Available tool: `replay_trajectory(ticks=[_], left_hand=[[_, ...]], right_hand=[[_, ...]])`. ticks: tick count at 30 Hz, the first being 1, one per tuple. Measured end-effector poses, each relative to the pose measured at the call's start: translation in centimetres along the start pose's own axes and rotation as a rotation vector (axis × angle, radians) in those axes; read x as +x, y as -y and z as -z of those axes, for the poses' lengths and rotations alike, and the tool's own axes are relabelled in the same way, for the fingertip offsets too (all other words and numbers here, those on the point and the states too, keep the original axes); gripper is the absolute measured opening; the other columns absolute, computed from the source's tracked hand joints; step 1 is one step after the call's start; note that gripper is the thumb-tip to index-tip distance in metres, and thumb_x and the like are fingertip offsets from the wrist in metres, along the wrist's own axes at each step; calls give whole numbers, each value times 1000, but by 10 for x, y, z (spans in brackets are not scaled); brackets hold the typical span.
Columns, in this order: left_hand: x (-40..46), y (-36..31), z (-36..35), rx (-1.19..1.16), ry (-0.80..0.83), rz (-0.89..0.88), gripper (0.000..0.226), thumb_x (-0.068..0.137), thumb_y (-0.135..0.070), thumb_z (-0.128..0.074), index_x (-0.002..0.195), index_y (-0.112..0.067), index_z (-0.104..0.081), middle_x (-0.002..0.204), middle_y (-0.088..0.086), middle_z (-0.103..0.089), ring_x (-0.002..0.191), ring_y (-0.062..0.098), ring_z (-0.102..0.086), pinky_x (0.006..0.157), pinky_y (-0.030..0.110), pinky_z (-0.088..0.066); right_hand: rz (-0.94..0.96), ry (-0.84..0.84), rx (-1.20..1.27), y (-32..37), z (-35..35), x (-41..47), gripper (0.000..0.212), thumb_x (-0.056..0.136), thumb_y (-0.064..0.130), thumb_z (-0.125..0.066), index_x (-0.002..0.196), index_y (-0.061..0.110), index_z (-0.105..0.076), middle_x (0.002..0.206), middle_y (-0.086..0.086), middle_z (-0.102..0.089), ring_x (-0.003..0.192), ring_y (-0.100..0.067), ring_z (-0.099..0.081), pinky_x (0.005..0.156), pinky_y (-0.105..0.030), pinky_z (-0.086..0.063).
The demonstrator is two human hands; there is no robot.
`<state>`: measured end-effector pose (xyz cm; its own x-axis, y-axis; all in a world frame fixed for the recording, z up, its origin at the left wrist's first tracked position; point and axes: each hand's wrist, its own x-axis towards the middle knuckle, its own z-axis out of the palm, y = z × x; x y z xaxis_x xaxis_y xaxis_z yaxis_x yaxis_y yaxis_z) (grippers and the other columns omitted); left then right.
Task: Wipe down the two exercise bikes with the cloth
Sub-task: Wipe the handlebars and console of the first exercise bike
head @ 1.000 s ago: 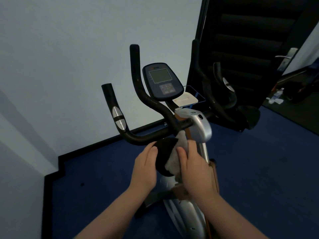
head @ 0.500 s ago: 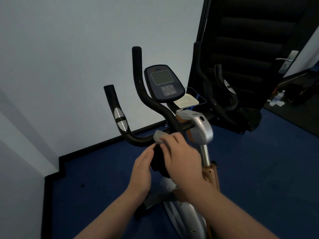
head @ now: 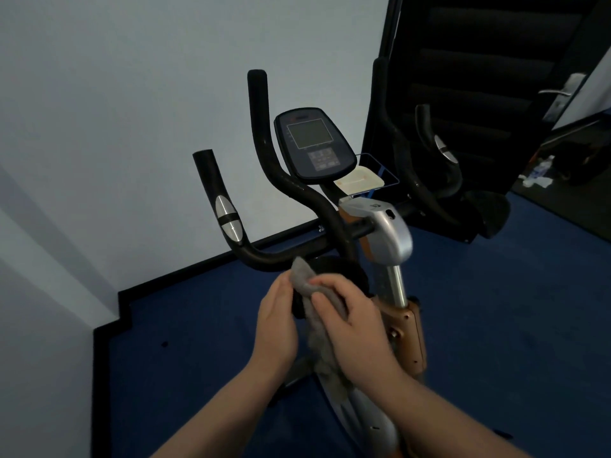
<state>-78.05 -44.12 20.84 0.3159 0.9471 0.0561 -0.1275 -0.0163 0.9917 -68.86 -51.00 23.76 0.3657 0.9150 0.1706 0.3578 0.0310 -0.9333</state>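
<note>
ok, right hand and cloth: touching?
Touching. The head view shows the right hand with fingers curled over the grey cloth, pressing it against the black pad below the handlebar; no gap visible between fingers and cloth.

— Item: console [head: 312, 145] on the exercise bike [head: 385, 239]. Any legible text?
— None I can read. My view shows a grey screen and a keypad block beneath it, characters too blurred.
— Item: pale card [head: 358, 181] below the console?
— Markings faint, unreadable. No brand or number I can read anywhere.
</note>
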Motion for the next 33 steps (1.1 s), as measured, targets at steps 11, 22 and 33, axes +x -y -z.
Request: replay_trajectory(ticks=[11,22,33], left_hand=[[22,-17,-16,284,-26,-10,31,102,-21,-37,95,-20,-68,89,-4,-68,80,3,-61,68,16,-46],[14,-20,-8,437,10,16,26,101,-31,-37,82,-24,-53,68,7,-57,61,22,-51,59,48,-44],[6,-16,-14,408,-92,21,28,100,-31,-39,78,-31,-55,65,-8,-57,60,8,-51,61,44,-44]], right_hand=[[137,21,-557,21,41,68,19,96,35,-53,110,29,-64,107,8,-56,102,-9,-52,86,-32,-46],[61,-59,-529,-5,36,46,26,97,43,-42,119,33,-54,104,7,-51,89,-11,-54,70,-29,-43],[77,-14,-592,-19,54,31,30,96,52,-38,110,31,-55,98,11,-55,85,-6,-54,62,-22,-36]])
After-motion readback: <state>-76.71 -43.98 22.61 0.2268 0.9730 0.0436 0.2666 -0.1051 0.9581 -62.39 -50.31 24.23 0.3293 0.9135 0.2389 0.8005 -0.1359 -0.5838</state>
